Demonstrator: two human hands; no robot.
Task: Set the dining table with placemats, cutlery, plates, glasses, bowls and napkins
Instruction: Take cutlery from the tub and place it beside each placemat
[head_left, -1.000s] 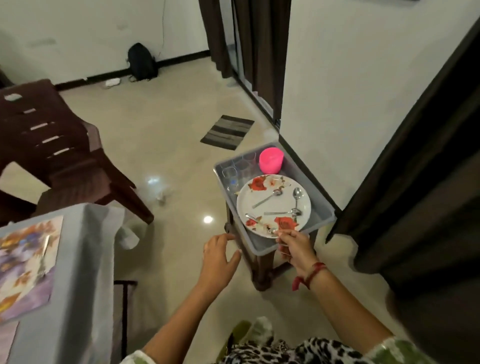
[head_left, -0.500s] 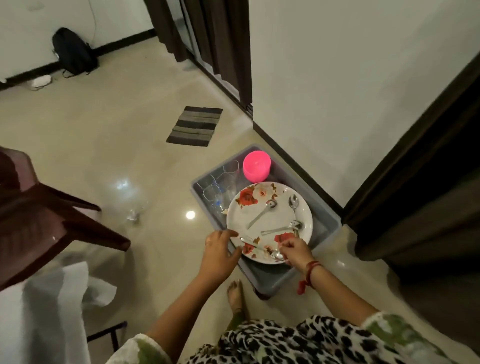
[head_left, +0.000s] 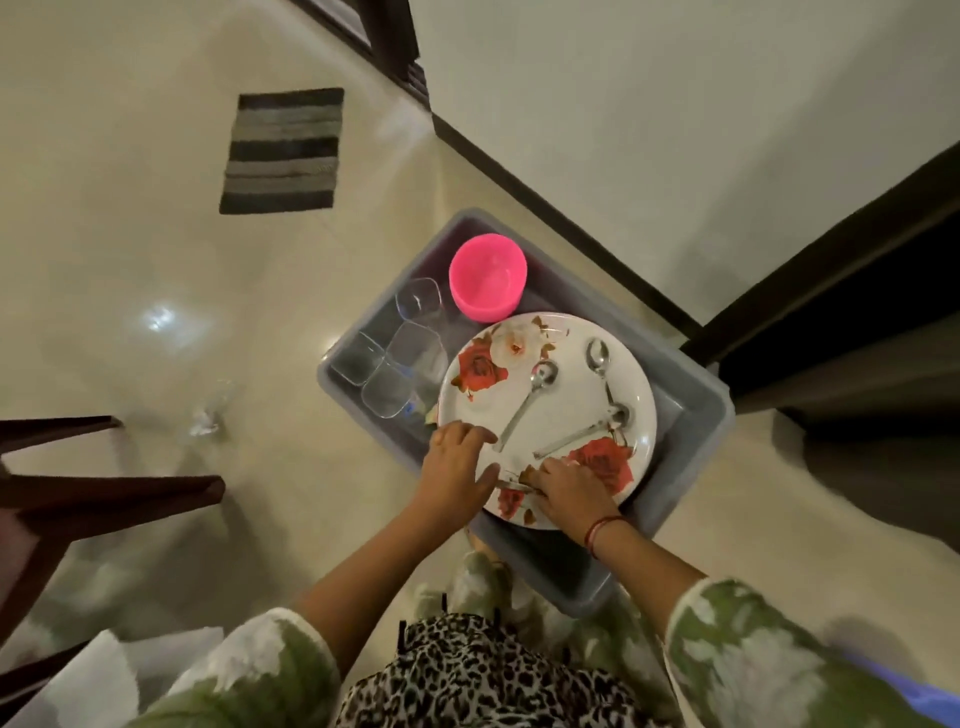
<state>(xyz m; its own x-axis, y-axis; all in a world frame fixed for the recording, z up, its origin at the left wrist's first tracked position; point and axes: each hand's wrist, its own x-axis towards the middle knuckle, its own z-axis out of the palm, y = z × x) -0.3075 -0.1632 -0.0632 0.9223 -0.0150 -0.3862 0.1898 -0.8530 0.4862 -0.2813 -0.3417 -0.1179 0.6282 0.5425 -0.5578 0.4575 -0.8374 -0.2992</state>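
A white plate (head_left: 571, 400) with red flowers lies in a grey bin (head_left: 696, 395). Three spoons (head_left: 524, 405) lie loose on the plate. Behind the plate, a pink bowl (head_left: 488, 275) sits in the bin. Several clear glasses (head_left: 410, 358) stand to the plate's left. My left hand (head_left: 454, 467) rests on the plate's left rim with fingers spread. My right hand (head_left: 569, 491) is over the plate's near edge and pinches a piece of cutlery (head_left: 511, 486), mostly hidden by the fingers.
The bin stands close to a wall with a dark skirting (head_left: 561, 218). A dark curtain (head_left: 857, 312) hangs at the right. A striped mat (head_left: 283, 150) lies on the floor beyond. Brown chair legs (head_left: 104, 493) and a white cloth (head_left: 93, 680) are at the left.
I have come closer and now look straight down on the bin. My left hand moved from the air onto the plate's rim. My right hand stayed at the near edge on the cutlery.
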